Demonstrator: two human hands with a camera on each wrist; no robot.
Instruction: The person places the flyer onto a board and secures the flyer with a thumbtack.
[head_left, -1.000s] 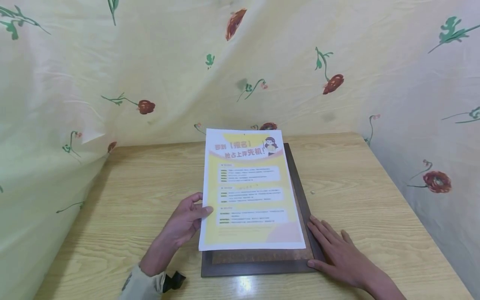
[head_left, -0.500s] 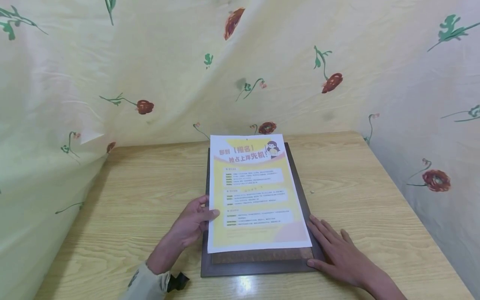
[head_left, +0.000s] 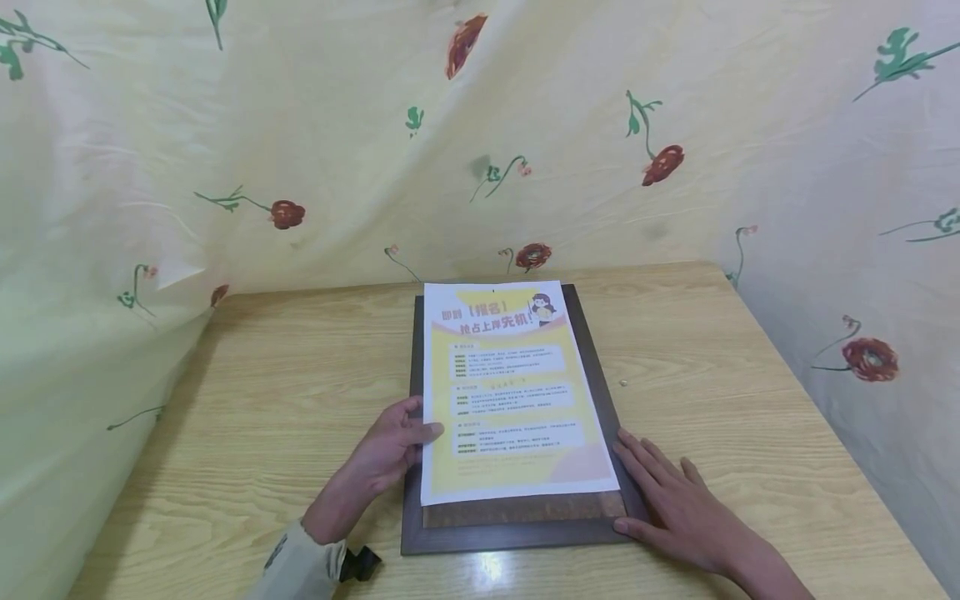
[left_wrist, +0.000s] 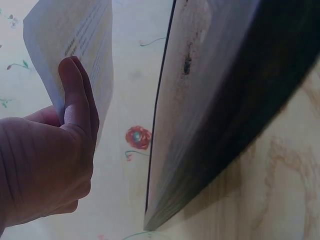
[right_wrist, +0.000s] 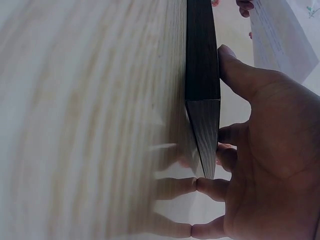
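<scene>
A dark wooden picture frame [head_left: 517, 535] with a brown inner panel lies flat on the table. Over it is a white-and-yellow printed sheet [head_left: 502, 400], which hides most of the panel. My left hand [head_left: 386, 446] pinches the sheet's left edge, thumb on the printed face. In the left wrist view the sheet [left_wrist: 95, 75] stands apart from the frame [left_wrist: 210, 125], so it is held above it. My right hand [head_left: 682, 508] rests at the frame's lower right corner. Its thumb touches the frame's face, and its outstretched fingers lie along the side, some touching the table.
The wood-grain table [head_left: 285, 375] extends to both sides of the frame. A small pale speck [head_left: 623, 383] lies right of it. Floral cloth [head_left: 337, 125] hangs behind and at both sides. A black strap end [head_left: 360, 564] sticks out by my left sleeve [head_left: 300, 562].
My left hand has moved the sheet rightward, and its top edge has come down toward the frame's far side. The frame's left rail now shows. My right hand and the frame stay put.
</scene>
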